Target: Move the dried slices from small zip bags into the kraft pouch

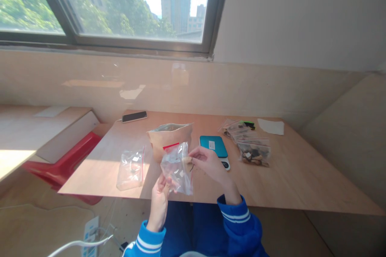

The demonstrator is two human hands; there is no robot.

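My left hand [163, 186] is closed on the lower left edge of a clear zip-seal plastic bag [177, 170], held up over the table's front edge. At the bag's right side, my right hand [208, 162] pinches a small tan dried piece [187, 160]; whether it is inside the bag's mouth I cannot tell. Just behind the bag stands an open brown kraft pouch [157, 140] with a silvery lining and a red mark. A teal-topped kitchen scale [213, 145] lies beyond my right hand, which partly covers its lower white edge.
Another clear zip-seal bag [131, 168] lies at the left. Filled zip-seal bags [255, 152] with dark brown pieces are at the right, by a black and green object [247, 124] and white paper [271, 126]. A phone [134, 117] is at the back left, a red stool [69, 160] beside the table.
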